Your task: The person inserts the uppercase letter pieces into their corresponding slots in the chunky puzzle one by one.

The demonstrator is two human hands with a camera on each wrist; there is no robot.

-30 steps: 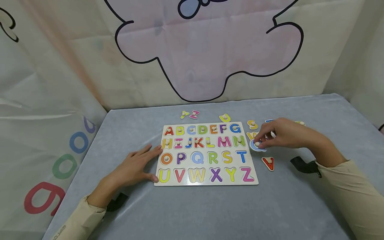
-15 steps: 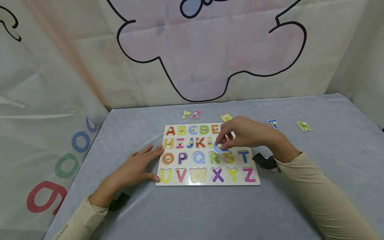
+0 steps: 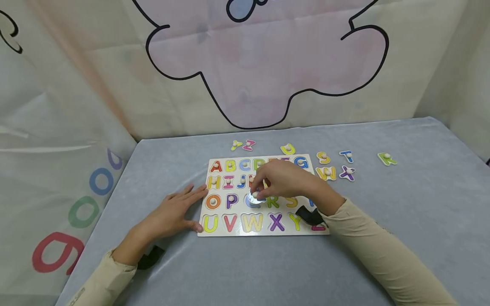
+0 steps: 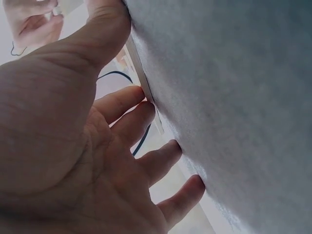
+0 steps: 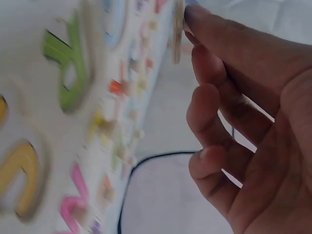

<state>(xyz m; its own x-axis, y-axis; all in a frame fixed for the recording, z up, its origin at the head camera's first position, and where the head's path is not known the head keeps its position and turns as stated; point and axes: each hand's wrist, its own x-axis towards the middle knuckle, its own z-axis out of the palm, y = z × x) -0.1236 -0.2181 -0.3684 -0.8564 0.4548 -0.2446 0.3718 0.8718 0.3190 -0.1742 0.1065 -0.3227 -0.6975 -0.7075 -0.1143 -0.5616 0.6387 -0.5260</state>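
A white alphabet puzzle board (image 3: pixel 220 212) lies on the table, with knobbed letters in its upper rows and painted letter recesses below. My right hand (image 3: pixel 285 180) pinches the small knob of a light-blue letter piece (image 3: pixel 254 200) over the Q recess; the piece looks tilted and hides most of that recess. Its thin wooden edge (image 5: pixel 176 39) shows at the fingertips in the right wrist view. With fingers spread, my left hand (image 3: pixel 170 212) rests against the board's left edge. From the left wrist, its fingertips (image 4: pixel 168 153) line up along that edge.
Beyond the board lie loose Y (image 3: pixel 236 145), Z (image 3: pixel 249 145) and U (image 3: pixel 288 149) pieces. To its right are S (image 3: pixel 323 157), T (image 3: pixel 346 156), W (image 3: pixel 326 173), X (image 3: pixel 347 173) and R (image 3: pixel 386 159) pieces. A printed cloth (image 3: pixel 245 85) hangs behind the table.
My right hand has carried the light-blue piece leftward from beside the board to the Q recess. The red V piece at the right is now hidden by the arm. My left hand stays put.
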